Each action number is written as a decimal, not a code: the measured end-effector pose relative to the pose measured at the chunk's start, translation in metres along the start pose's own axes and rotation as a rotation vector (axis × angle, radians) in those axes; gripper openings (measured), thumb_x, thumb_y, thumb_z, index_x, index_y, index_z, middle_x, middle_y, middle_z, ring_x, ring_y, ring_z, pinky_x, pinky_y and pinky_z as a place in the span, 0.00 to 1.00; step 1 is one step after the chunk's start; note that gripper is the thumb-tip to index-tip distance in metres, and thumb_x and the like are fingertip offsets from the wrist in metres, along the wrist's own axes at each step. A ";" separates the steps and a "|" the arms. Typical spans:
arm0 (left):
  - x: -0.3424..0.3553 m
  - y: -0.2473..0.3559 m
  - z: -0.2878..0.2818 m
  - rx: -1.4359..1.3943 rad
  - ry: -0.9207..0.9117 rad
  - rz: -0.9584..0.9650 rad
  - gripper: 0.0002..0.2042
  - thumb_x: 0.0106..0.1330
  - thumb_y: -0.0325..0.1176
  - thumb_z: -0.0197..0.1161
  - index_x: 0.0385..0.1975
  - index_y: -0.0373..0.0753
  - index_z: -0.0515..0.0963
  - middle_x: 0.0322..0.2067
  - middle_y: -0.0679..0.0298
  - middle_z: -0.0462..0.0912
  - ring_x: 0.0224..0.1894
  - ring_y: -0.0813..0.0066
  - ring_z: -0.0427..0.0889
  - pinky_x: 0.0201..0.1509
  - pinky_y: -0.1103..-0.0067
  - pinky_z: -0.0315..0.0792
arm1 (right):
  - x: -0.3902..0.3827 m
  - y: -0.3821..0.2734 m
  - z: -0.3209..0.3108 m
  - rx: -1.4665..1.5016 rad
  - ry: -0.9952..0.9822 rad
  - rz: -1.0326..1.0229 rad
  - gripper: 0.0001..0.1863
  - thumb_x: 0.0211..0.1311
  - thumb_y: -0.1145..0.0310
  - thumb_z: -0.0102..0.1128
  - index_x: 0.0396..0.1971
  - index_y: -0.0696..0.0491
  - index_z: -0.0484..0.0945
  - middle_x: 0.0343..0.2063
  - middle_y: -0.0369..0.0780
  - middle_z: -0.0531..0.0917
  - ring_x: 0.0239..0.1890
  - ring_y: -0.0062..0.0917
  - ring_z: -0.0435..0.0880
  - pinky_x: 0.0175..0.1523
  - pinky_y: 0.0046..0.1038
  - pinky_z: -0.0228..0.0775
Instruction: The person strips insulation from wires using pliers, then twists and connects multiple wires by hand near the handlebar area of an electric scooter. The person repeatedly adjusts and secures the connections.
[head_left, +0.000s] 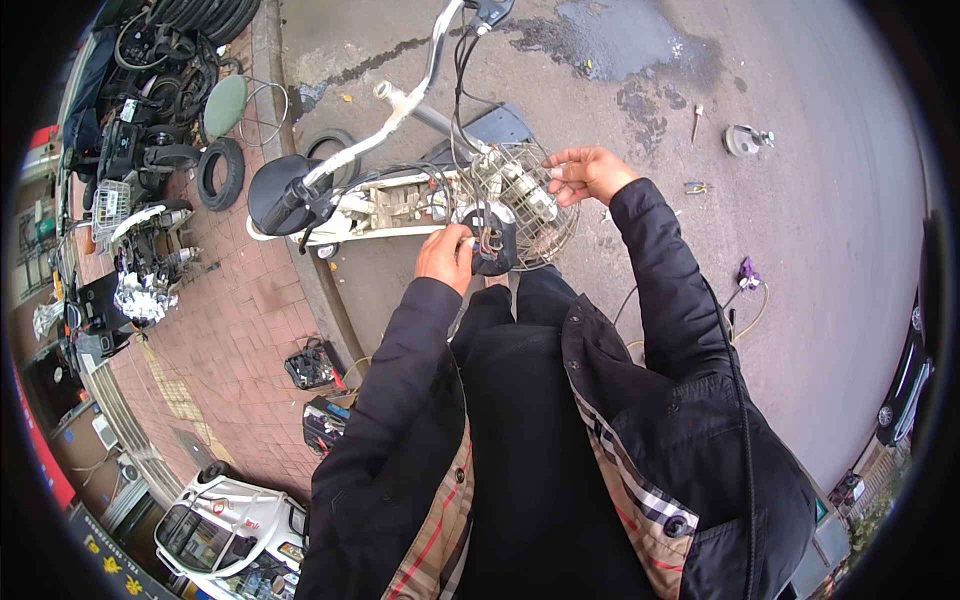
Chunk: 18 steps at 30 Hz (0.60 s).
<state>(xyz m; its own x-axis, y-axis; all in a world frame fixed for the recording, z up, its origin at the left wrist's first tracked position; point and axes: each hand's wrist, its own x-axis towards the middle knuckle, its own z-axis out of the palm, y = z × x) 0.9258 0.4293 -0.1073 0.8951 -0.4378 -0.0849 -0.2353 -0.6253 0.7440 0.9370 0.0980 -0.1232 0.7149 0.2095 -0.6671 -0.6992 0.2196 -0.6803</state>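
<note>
My left hand (pixel 444 258) grips the near-left edge of a black rounded housing (pixel 500 240), with wires exposed in it, at the front of a white scooter (pixel 355 205). My right hand (pixel 590 175) is raised at the right of the wire basket (pixel 530 215), fingers curved and apart; nothing shows in them. Above my hands are the bare handlebar (pixel 420 75) and hanging black cables (pixel 458 110). A black seat-like or panel-like oval part (pixel 275 195) is at the scooter's left end; I cannot make out exactly what it is.
Tires (pixel 215 175), scooters (pixel 145 270) and parts crowd the brick pavement at left, beyond a curb (pixel 335 310). Tool cases (pixel 312 368) lie lower left, near a white vehicle (pixel 230 530). A screwdriver (pixel 697 120), pliers (pixel 697 188) and a metal part (pixel 745 140) lie on the asphalt at right.
</note>
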 end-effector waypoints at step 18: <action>0.003 -0.013 -0.004 -0.066 -0.077 -0.042 0.06 0.66 0.29 0.62 0.40 0.39 0.78 0.35 0.52 0.81 0.41 0.48 0.80 0.45 0.63 0.74 | -0.003 0.050 0.057 -0.412 0.657 -0.446 0.15 0.61 0.70 0.64 0.45 0.61 0.79 0.39 0.44 0.86 0.42 0.27 0.85 0.48 0.29 0.77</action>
<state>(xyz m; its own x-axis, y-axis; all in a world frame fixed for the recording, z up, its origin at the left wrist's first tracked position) 0.9333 0.4393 -0.1146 0.8713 -0.4620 -0.1655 -0.1705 -0.6012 0.7807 0.9001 0.1633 -0.1383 0.8624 -0.4296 -0.2678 -0.3934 -0.2359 -0.8886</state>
